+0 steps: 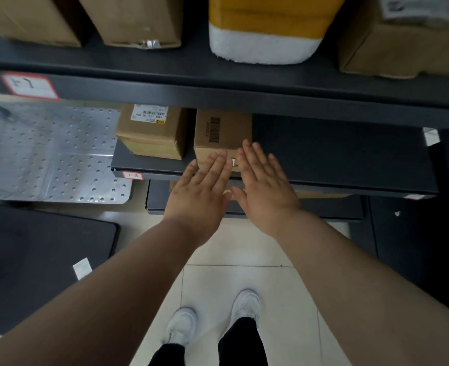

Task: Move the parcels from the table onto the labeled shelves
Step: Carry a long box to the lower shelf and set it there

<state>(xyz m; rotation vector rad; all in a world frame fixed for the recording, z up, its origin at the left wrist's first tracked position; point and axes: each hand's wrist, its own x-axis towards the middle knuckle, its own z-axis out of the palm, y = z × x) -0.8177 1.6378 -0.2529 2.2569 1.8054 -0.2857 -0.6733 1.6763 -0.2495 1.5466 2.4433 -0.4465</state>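
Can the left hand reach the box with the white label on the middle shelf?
Probably yes: that box stands near the front of the shelf, just beside the left hand, with nothing between them.

Bare left hand [199, 191], bare right hand [264, 186], bare forearms [139, 273], black trousers [242, 342] — lower legs only, white low-top trainers [247, 305]

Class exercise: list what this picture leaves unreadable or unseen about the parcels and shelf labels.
Head view throughout.
Brown barcoded cardboard box: near face covered by left hand and right hand.
Red-bordered white shelf label: blurred, writing unreadable.
Yellow-and-white foam parcel: top cut off by upper frame edge.
Small red-edged lower label: too small to read.
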